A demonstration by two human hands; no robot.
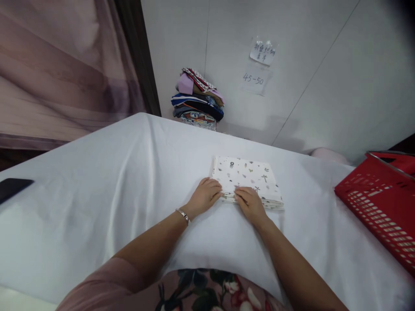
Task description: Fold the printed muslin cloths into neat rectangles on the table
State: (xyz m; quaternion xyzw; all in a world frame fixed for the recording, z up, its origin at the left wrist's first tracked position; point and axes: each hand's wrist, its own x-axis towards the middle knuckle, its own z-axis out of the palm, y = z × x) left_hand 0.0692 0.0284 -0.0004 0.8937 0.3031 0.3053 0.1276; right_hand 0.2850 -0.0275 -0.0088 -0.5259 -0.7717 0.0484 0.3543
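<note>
A white cloth (248, 175) with small printed motifs lies folded into a layered rectangle in front of me. My left hand (205, 195) grips its near left corner, fingers curled over the edge and thumb low. Close beside it, my right hand (251, 203) pinches the middle of the near edge, where several fold layers show. Both hands are closed on the cloth, which rests on the white-covered table (181, 164). The thumb of my right hand is partly hidden.
To the right stands a red plastic basket (372, 194) with a metal handle. A dark phone-like slab (14, 188) lies at the far left. Behind the table is a stack of folded fabrics (199, 101); paper notes (256, 80) hang on the wall. A curtain (65, 73) hangs at left.
</note>
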